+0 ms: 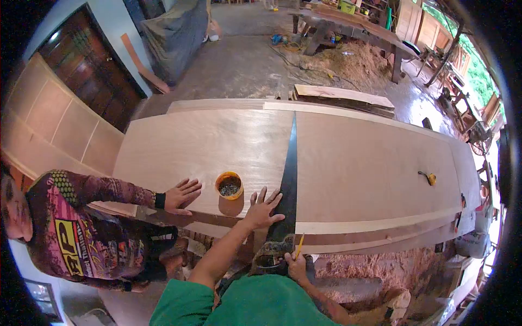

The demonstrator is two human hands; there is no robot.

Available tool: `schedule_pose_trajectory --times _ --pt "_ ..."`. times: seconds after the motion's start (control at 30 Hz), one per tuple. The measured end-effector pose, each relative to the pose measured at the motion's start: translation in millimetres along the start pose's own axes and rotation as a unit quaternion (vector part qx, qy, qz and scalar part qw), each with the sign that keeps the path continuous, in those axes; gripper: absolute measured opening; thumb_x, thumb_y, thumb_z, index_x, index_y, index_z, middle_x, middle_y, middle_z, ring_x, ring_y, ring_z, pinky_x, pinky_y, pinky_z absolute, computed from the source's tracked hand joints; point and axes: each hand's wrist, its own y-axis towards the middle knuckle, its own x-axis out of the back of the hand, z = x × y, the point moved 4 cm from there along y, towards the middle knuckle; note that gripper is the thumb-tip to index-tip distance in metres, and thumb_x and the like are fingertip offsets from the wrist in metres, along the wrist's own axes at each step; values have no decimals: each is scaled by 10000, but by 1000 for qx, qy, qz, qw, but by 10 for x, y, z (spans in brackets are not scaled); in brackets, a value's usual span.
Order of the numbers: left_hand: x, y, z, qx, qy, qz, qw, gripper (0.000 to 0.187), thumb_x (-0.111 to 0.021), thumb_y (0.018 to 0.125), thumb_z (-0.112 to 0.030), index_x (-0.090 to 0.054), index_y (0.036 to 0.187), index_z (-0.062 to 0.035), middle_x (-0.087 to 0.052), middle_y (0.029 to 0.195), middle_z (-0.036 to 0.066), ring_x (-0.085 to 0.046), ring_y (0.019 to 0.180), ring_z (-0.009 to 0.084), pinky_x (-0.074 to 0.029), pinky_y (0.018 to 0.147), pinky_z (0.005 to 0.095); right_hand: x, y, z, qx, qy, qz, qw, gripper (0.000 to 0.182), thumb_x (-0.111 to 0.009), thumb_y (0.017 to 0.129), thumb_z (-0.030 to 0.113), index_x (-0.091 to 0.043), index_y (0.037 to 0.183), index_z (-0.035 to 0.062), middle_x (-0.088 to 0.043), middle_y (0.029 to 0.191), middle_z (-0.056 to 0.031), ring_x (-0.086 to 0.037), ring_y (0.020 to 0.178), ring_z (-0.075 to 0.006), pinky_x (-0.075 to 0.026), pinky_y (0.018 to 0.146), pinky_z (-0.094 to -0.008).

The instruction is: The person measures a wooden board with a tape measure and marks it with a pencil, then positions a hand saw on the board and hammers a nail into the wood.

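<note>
A handsaw (290,179) lies across the plywood, its dark blade tapering toward the far edge and its handle (272,251) close to my body. My left hand (263,209) rests flat with fingers spread, the fingertips beside the blade's left edge. In my right hand (296,267) is a yellow pencil (299,245), pointing up, just right of the saw handle. Left of the blade is a plywood sheet (201,141); to the right is another plywood surface (370,168) with a pale strip along its near edge. An orange tub (229,185) of small dark pieces, perhaps nails, stands left of my left hand.
At the left, a co-worker's hand (182,196) lies open on the sheet. A yellow-and-black tool (430,178), perhaps a tape measure, sits on the right. Boards (348,96) lie beyond the far edge. Sawdust (353,65) and a workbench (348,20) are farther back.
</note>
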Motion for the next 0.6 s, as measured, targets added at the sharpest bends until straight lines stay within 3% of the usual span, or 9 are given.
schedule_pose_trajectory --times 0.03,0.17,0.23,0.33,0.4,0.47,0.53,0.6 --pt "5 -3 -2 -2 -2 1 1000 828 -490 836 -638 -255 1474 -165 -152 1561 -8 -70 1425 366 -30 1110 581 -20 -17 63 -14 70 -2 997 357 -685 854 225 -375 732 99 -360 664 3 -431 616 -151 -386 555 -341" --pt "9 -10 -6 -4 -3 0 1000 829 -489 835 -641 -253 1474 -170 -152 1561 -2 -78 1423 368 -33 1107 584 -2 13 -57 -24 74 7 997 339 -672 872 253 -384 750 122 -374 672 31 -354 641 -101 -345 584 -267" --pt "-25 6 15 -8 1 -1 1000 831 -488 834 -644 -254 1474 -169 -164 1558 6 -80 1422 370 -35 1106 587 61 90 -365 -19 -72 7 997 384 -702 834 275 -369 743 105 -384 678 -7 -430 631 -146 -469 672 -360" --pt "-57 -10 13 -9 -2 -6 1000 837 -486 833 -648 -252 1474 -165 -189 1551 22 -87 1420 374 -38 1103 591 78 99 -492 -18 -54 3 998 320 -695 833 311 -466 824 88 -480 698 -34 -502 655 -172 -487 719 -373" --pt "-62 33 41 -6 -2 -11 1000 850 -477 830 -660 -246 1477 -160 -212 1545 33 -91 1417 384 -35 1097 600 138 133 -231 23 -178 65 982 319 -623 883 291 -451 761 52 -480 729 -44 -444 622 -173 -399 607 -349" --pt "-179 46 72 -14 13 -10 1000 866 -460 822 -686 -239 1481 -169 -212 1546 34 -83 1416 397 -25 1089 615 314 117 85 72 -217 37 973 323 -592 890 326 -531 840 13 -562 745 -93 -555 670 -200 -448 633 -388" --pt "-230 66 127 -7 -2 4 1000 886 -432 807 -728 -219 1489 -204 -180 1556 26 -59 1418 410 -30 1079 635 537 450 19 196 -72 88 974 275 -598 883 277 -576 887 3 -604 734 -113 -616 713 -202 -476 636 -388" --pt "-328 100 133 0 59 2 998 891 -435 805 -728 -189 1495 -220 -150 1563 24 -55 1416 417 -46 1080 645 746 753 306 92 -285 -19 954 214 -627 862 205 -557 829 5 -558 645 -88 -579 641 -178 -468 603 -356"
